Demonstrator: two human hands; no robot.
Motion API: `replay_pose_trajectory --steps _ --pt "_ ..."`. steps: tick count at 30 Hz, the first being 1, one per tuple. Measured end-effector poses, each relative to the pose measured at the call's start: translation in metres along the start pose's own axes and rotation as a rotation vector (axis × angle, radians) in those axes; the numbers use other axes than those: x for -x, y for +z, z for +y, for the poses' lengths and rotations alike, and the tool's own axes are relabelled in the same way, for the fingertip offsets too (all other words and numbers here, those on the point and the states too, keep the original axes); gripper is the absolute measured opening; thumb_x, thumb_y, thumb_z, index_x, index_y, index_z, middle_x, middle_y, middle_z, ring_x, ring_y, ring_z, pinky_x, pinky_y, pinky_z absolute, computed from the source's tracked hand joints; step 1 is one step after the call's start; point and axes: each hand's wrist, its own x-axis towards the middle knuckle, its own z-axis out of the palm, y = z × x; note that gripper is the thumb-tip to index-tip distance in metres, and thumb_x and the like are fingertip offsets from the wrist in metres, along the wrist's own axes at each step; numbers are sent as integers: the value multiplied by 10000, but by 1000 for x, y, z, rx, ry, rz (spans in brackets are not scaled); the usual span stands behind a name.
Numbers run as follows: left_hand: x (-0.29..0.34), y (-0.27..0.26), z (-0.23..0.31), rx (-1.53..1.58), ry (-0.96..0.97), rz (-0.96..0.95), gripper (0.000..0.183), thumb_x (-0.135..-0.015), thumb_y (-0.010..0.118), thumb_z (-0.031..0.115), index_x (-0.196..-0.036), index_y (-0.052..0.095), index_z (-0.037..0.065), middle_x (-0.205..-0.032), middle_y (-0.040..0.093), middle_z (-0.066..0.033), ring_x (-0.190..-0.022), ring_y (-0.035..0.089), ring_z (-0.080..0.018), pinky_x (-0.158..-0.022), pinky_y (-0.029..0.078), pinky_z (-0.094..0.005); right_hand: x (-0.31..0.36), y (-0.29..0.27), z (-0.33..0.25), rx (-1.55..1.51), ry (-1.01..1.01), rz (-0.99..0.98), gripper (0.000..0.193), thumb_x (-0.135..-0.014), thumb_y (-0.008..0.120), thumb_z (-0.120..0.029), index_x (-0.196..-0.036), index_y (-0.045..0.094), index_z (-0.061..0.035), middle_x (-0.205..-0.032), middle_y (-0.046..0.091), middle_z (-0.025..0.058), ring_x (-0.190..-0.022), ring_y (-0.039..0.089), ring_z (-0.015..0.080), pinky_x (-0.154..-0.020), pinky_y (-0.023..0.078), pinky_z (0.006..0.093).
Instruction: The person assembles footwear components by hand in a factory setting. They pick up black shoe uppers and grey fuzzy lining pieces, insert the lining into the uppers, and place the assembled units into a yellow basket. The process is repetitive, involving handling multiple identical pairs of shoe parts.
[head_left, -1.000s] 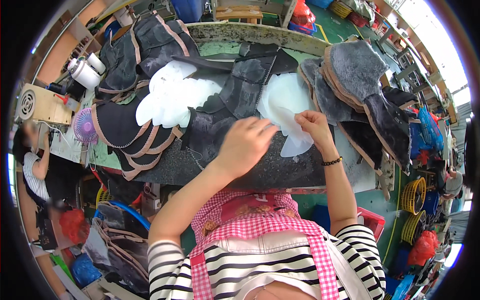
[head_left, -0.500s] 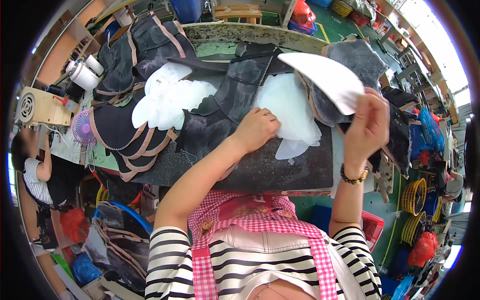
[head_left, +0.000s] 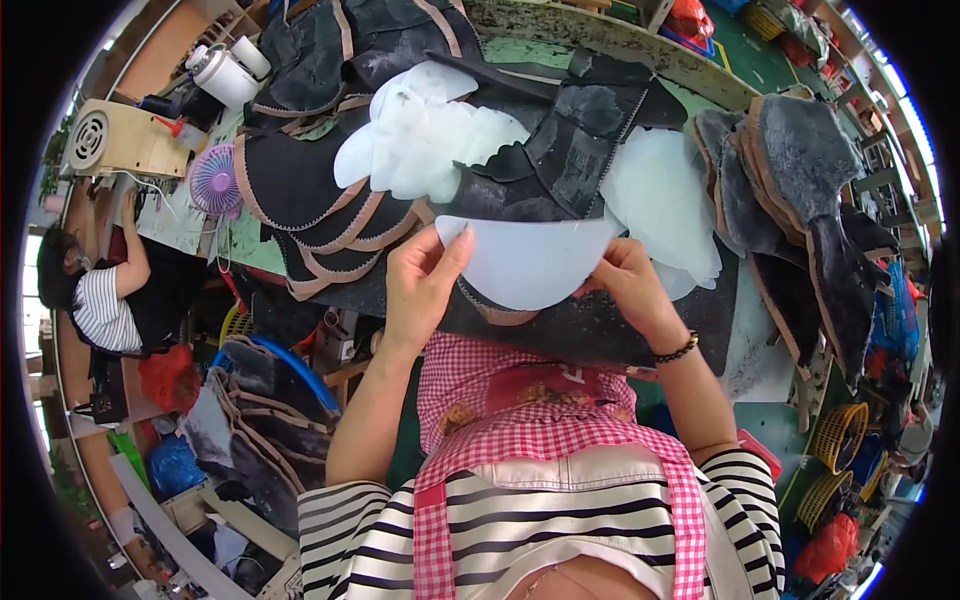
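Note:
A white, half-moon-shaped sheet piece (head_left: 530, 262) is stretched between my two hands over the near part of the table. My left hand (head_left: 424, 284) pinches its left corner, thumb on top. At the opposite corner, my right hand (head_left: 636, 288) grips it between thumb and fingers. Beneath it lies a black piece with a tan border (head_left: 498, 316), mostly hidden. Just beyond are dark fabric pieces with a zigzag edge (head_left: 545, 165). To their left sits a pile of white sheet pieces (head_left: 420, 135); another white pile (head_left: 662, 200) lies on the right.
Black pieces with tan edging (head_left: 300, 200) overlap at the left, near a purple fan (head_left: 215, 180). More grey fuzzy pieces (head_left: 805, 150) hang over the table's right side. A person (head_left: 105, 295) sits at the far left. Yellow baskets (head_left: 840, 438) stand on the floor at right.
The white piece has come from the upper right to in front of me. My left hand has left the dark fabric and now holds its other corner. The view has shifted.

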Motion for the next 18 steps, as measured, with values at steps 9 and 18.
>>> replay_pose_trajectory --steps 9,18 --pt "-2 -15 -41 -344 46 39 198 -870 654 163 -842 635 -32 -672 508 -11 -588 436 -77 -534 352 -242 -7 18 14 38 67 229 259 -922 601 -208 -992 646 37 -913 659 68 -765 618 116 -684 500 242" --pt "9 -8 -49 -924 308 236 612 -623 831 164 -1129 514 29 -1110 516 -160 -1033 469 -347 -866 371 -430 -11 23 25 1169 -429 420 455 -728 743 -193 -1102 579 9 -1102 565 139 -885 598 221 -674 479 322"
